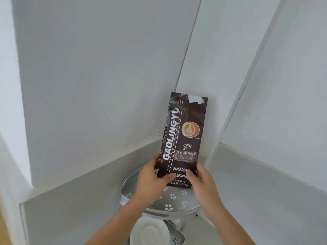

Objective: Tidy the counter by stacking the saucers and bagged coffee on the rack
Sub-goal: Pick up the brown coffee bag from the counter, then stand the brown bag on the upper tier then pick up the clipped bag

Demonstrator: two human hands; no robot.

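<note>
A tall dark brown coffee bag [184,135] with white lettering stands upright on the top tier of a grey metal corner rack [178,202], its back toward the wall corner. My left hand [152,179] grips the bag's lower left edge, thumb across the front. My right hand [201,181] grips the lower right edge. On the rack's lower tier sits a stack of white saucers [150,230], partly hidden under the top tier and my left forearm.
The rack stands in a corner where two white walls [106,68] meet. A grey counter backsplash [74,188] runs along both walls. The top tier has flower-shaped cut-outs [169,207] in its floor.
</note>
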